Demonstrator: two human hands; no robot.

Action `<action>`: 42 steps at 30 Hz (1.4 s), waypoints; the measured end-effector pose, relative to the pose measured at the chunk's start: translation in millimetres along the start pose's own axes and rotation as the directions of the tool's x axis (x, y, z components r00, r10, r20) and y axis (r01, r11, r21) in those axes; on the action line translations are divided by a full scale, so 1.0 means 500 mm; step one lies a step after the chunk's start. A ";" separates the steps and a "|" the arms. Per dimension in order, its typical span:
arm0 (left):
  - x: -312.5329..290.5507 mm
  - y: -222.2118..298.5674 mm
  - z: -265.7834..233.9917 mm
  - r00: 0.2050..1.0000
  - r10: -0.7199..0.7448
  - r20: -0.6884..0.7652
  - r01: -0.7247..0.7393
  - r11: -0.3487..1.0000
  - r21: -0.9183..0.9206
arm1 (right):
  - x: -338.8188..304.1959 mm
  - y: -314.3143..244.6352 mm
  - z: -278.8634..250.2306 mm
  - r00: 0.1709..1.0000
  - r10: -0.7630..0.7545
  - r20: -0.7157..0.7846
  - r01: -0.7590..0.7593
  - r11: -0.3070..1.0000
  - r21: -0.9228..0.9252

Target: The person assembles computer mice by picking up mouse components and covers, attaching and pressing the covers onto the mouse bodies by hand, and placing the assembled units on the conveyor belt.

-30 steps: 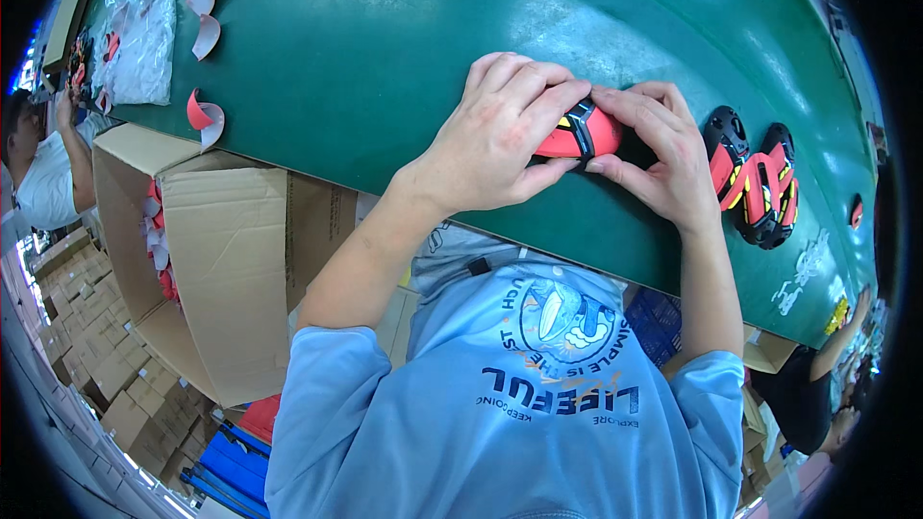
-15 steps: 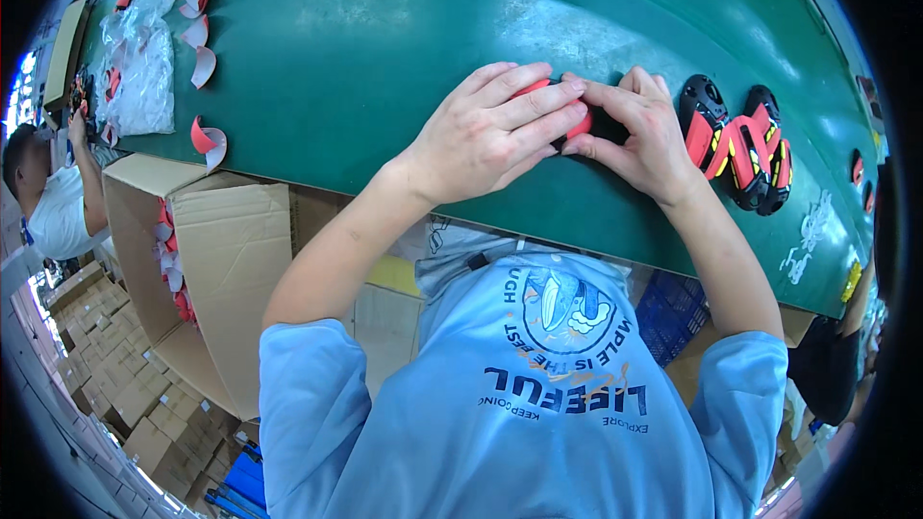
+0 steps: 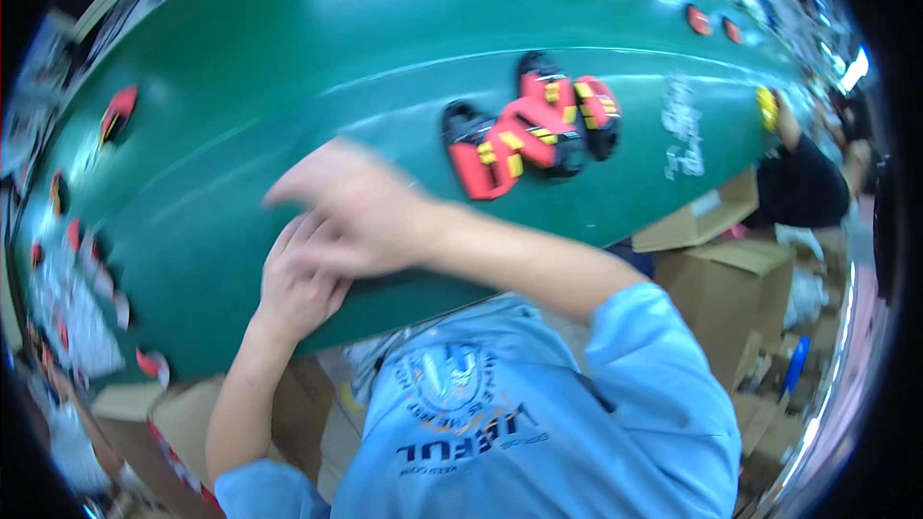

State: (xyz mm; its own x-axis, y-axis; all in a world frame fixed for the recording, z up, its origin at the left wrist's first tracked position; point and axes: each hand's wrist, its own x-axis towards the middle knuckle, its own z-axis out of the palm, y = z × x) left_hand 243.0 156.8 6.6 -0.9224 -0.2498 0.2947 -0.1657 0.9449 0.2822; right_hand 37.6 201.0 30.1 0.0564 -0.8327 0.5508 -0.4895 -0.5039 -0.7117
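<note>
My left hand (image 3: 300, 286) is low over the green table (image 3: 404, 19), its fingers curled inward. My right hand (image 3: 361, 216) overlaps it from above and is smeared by motion, its fingers blurred. Whatever is between the two hands is hidden. To the right of them lies a small group of rounded black-and-red pieces with yellow patches (image 3: 483, 163), some touching or overlapping each other.
Curved red-and-white pieces (image 3: 152, 365) and a clear plastic bag (image 3: 87, 327) lie at the table's left end. More red-and-black pieces (image 3: 118, 113) lie far left and far right. Cardboard boxes (image 3: 716, 288) stand by the near edge. Another person (image 3: 803, 178) is at the right.
My view has swung to the right. Both hands held a red piece between them before; now it is out of sight and my right hand has moved over my left.
</note>
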 end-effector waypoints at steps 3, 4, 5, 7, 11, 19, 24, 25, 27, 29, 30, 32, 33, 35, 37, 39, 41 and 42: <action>-0.121 -0.032 0.074 0.971 -0.205 0.125 0.217 0.971 -0.098 | 0.031 -0.033 0.087 0.976 -0.114 0.187 0.135 0.985 -0.103; -0.127 -0.028 0.077 0.976 -0.185 0.116 0.198 0.974 -0.113 | 0.025 -0.035 0.106 0.951 -0.037 0.307 0.087 0.985 -0.151; -0.119 -0.033 0.087 0.978 -0.177 0.112 0.193 0.968 -0.159 | 0.015 -0.029 0.110 0.909 0.067 0.411 0.028 0.975 -0.221; -0.113 -0.031 0.088 0.978 -0.174 0.112 0.195 0.956 -0.219 | 0.007 -0.031 0.109 0.935 0.078 0.347 -0.007 0.980 -0.199; -0.080 -0.018 0.063 0.953 -0.260 0.156 0.303 0.844 -0.442 | 0.006 -0.037 0.107 0.973 0.046 0.226 -0.011 0.988 -0.154; -0.084 -0.012 0.070 0.971 -0.183 0.152 0.230 0.891 -0.392 | 0.020 -0.037 0.092 0.930 0.135 0.343 -0.072 0.979 -0.190; 0.020 0.012 0.025 0.982 0.019 -0.189 -0.037 0.995 -0.095 | 0.014 -0.008 0.029 0.962 0.253 -0.101 -0.194 0.897 0.397; 0.025 0.022 0.016 0.964 -0.066 -0.257 0.032 0.991 -0.133 | 0.012 -0.009 0.020 0.922 0.349 -0.166 -0.206 0.808 0.552; 0.011 0.028 0.004 0.953 -0.144 -0.268 0.124 0.988 -0.092 | 0.009 -0.016 -0.020 0.894 0.430 -0.128 -0.294 0.778 0.555; 0.005 0.030 0.003 0.900 -0.319 -0.298 0.306 0.948 -0.091 | -0.004 -0.009 -0.042 0.911 0.404 -0.083 -0.330 0.834 0.442; 0.000 0.025 0.007 0.899 -0.323 -0.295 0.320 0.946 -0.061 | -0.009 -0.004 -0.046 0.907 0.419 -0.045 -0.364 0.831 0.421; -0.005 0.023 0.013 0.894 -0.338 -0.293 0.333 0.940 -0.067 | -0.013 -0.001 -0.055 0.890 0.456 -0.028 -0.398 0.803 0.444; -0.006 0.020 0.014 0.898 -0.336 -0.284 0.329 0.941 -0.073 | -0.015 0.000 -0.059 0.867 0.497 -0.028 -0.429 0.774 0.465; -0.007 0.019 0.017 0.894 -0.349 -0.280 0.336 0.937 -0.095 | -0.020 0.010 -0.071 0.850 0.526 -0.013 -0.463 0.760 0.455; -0.006 0.020 0.021 0.889 -0.367 -0.274 0.347 0.930 -0.121 | -0.021 0.011 -0.085 0.962 0.235 0.141 -0.232 0.972 -0.037; -0.002 0.018 0.023 0.888 -0.365 -0.279 0.342 0.931 -0.131 | -0.026 -0.006 -0.084 0.965 0.148 0.215 -0.114 0.980 -0.161; -0.004 0.020 0.026 0.884 -0.371 -0.284 0.347 0.928 -0.134 | -0.036 -0.022 -0.080 0.911 0.115 0.396 -0.015 0.969 -0.247; -0.002 0.019 0.027 0.885 -0.366 -0.289 0.342 0.931 -0.130 | -0.041 -0.024 -0.083 0.888 0.159 0.431 -0.041 0.962 -0.270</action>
State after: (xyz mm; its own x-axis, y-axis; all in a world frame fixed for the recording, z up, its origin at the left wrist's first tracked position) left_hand 237.8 169.0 -3.1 -0.6547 -0.6278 0.4210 -0.4248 0.7663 0.4821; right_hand 6.1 233.7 45.2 0.3471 -0.9187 0.1887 -0.7082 -0.3886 -0.5894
